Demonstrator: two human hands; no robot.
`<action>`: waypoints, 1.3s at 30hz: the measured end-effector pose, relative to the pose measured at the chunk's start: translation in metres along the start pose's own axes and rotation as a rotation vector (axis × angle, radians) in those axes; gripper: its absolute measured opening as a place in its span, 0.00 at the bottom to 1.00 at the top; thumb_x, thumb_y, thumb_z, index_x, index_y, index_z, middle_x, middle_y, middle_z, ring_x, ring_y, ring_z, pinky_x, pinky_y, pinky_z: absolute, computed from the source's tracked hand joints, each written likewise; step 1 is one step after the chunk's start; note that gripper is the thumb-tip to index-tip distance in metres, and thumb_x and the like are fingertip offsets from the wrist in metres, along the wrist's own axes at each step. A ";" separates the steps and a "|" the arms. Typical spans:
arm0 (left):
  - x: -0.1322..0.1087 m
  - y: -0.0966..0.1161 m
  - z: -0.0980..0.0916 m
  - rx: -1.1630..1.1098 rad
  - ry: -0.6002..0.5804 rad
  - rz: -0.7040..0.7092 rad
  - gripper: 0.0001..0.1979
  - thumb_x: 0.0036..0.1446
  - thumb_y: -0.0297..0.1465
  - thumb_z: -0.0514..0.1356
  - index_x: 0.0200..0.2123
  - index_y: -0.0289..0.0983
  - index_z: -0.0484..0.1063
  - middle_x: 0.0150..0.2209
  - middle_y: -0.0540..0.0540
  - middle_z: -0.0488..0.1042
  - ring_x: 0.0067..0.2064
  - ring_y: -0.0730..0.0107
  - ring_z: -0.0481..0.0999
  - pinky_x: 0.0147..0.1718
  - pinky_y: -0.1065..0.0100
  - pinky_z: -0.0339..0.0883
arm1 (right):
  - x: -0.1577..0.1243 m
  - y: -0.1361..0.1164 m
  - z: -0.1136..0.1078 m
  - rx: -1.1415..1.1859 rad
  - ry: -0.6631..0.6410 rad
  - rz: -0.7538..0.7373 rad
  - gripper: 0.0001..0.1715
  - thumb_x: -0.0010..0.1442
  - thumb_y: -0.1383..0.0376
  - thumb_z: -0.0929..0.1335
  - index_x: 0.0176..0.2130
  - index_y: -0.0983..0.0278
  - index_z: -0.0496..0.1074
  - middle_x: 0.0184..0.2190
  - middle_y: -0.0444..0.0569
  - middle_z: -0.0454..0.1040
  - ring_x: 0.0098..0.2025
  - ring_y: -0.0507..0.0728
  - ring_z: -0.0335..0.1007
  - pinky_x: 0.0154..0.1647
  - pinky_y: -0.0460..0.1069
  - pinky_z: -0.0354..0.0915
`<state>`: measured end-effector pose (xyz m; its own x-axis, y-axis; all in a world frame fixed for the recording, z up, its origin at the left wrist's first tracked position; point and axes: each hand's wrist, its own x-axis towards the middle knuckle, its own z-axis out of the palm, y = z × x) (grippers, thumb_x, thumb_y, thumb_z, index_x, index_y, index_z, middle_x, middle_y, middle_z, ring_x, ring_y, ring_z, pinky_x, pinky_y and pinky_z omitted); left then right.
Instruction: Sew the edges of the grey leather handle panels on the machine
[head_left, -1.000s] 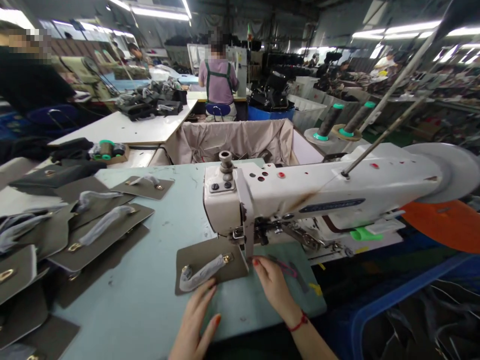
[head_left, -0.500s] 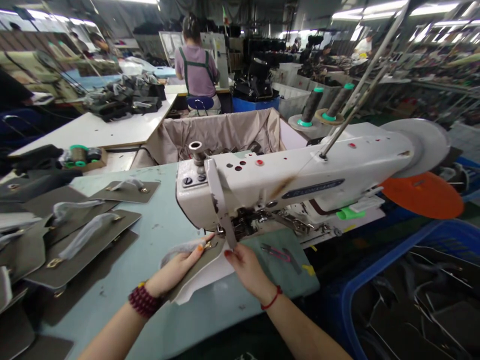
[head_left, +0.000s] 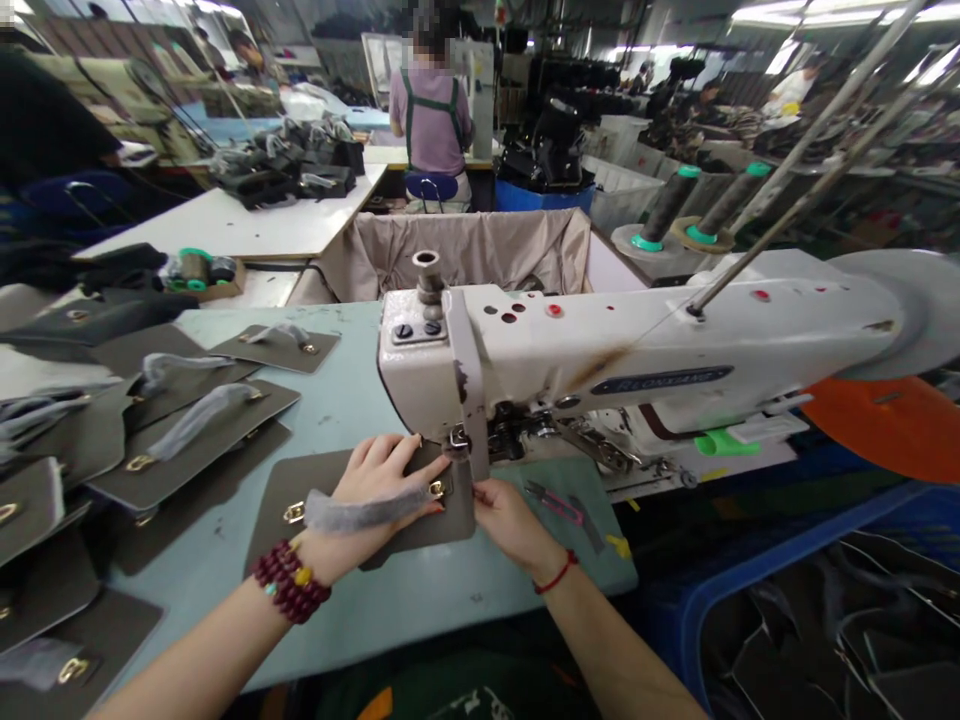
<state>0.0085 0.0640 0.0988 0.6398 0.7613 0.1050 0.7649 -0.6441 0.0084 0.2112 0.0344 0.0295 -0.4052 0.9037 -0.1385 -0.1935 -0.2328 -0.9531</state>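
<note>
My left hand (head_left: 375,478) lies with fingers spread on a grey-brown bag panel (head_left: 454,518), under the sewing machine (head_left: 540,345) head. Across the back of that hand runs the panel's plastic-wrapped handle (head_left: 356,512), fixed at each end by gold hardware. At the panel's right edge, beside the presser foot (head_left: 459,440), the fingers of my right hand (head_left: 514,522) pinch the edge. The needle point is hidden. Pink-handled thread snips (head_left: 559,502) rest on the green tabletop (head_left: 442,600), right of my right hand.
Several similar panels with wrapped handles (head_left: 202,420) are heaped at the left. A blue basket (head_left: 694,600) of panels stands at the right. Behind the machine is a cloth-lined bin (head_left: 480,250). A person (head_left: 431,115) sits farther back, facing away.
The panel has gone from tilted, white underside showing, to flat with its handle up. My left hand has slid under the handle. The camera view has shifted left.
</note>
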 end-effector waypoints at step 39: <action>0.015 -0.012 -0.004 -0.140 0.012 -0.059 0.19 0.60 0.47 0.53 0.45 0.45 0.75 0.45 0.42 0.73 0.48 0.50 0.67 0.47 0.51 0.59 | 0.015 0.008 0.014 -0.257 0.364 -0.012 0.24 0.61 0.48 0.64 0.40 0.65 0.74 0.29 0.49 0.72 0.40 0.59 0.67 0.39 0.49 0.62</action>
<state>0.0092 0.0829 0.1041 0.5925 0.7978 0.1118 0.7829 -0.6030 0.1534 0.1913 0.0414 0.0232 -0.0539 0.9842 -0.1686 0.0509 -0.1659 -0.9848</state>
